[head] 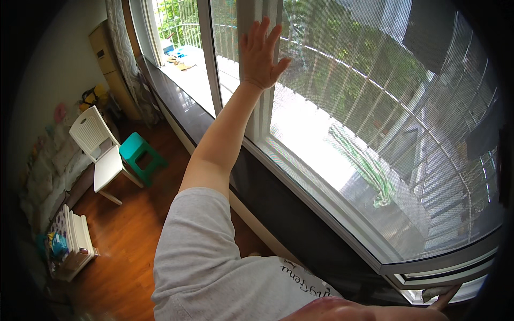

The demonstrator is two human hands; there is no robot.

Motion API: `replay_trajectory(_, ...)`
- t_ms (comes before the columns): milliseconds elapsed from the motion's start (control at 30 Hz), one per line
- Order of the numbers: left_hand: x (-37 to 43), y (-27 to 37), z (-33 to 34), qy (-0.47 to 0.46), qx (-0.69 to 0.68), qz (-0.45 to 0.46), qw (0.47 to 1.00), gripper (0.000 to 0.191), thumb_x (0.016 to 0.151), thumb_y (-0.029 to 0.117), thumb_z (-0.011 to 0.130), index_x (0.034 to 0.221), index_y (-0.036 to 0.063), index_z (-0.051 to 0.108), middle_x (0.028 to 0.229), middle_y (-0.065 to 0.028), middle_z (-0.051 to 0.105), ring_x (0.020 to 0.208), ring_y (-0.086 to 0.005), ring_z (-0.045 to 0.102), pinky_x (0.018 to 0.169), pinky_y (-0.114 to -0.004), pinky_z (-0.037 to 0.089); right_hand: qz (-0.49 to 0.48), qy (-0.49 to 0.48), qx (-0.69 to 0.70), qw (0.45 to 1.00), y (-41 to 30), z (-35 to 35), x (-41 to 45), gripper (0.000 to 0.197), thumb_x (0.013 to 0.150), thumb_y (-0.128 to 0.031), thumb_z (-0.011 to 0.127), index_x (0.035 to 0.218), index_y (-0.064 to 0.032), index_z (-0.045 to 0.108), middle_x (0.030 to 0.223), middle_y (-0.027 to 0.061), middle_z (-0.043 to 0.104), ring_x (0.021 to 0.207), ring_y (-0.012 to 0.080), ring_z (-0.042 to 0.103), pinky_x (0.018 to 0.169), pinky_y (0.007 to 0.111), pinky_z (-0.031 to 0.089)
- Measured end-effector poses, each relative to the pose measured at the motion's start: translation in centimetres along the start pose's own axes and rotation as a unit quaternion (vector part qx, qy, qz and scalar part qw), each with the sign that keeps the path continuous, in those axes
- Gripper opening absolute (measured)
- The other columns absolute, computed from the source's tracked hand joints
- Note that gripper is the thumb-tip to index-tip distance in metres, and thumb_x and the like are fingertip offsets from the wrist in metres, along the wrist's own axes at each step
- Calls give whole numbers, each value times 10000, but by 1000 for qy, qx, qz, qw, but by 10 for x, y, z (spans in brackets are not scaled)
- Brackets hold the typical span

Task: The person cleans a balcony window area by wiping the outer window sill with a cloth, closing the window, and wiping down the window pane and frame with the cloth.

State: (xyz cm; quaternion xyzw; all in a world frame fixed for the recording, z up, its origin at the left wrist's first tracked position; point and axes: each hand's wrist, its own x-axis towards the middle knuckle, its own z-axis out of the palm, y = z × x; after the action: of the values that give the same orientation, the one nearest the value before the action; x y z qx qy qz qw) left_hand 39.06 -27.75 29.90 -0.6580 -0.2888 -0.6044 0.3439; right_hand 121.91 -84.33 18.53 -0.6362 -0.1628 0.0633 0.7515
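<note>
My left hand (263,58) is stretched out with its fingers spread, its palm against the light vertical frame (261,106) of the sliding window. No object shows in it. At the lower right, partly hidden by my face, my right hand (445,297) is at the window's end frame (441,261). Its fingers are on a small greyish cloth (433,293) beside the white track; most of that hand is hidden. A mesh screen (341,80) fills the panel between my hands. Through it a green and white striped cloth (365,164) shows on the outer ledge.
A dark sill (297,196) runs diagonally below the window. Metal bars (381,86) curve outside. On the wooden floor at left stand a white chair (108,168), a green plastic stool (140,152) and a low white cabinet (82,228). A patterned curtain (122,52) hangs beyond.
</note>
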Motion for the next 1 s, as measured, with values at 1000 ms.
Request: replay_trajectory(1000, -14, -153, -4, 26, 4, 15, 1000, 734, 890, 663, 393, 1451, 190, 358, 1529, -131, 293, 1376, -376, 309, 1097, -537, 235, 8, 8, 2, 1000, 14, 98, -72, 683, 952, -516, 471, 1466, -91, 323, 1435, 123, 402, 1280, 283, 417, 1063, 425, 364)
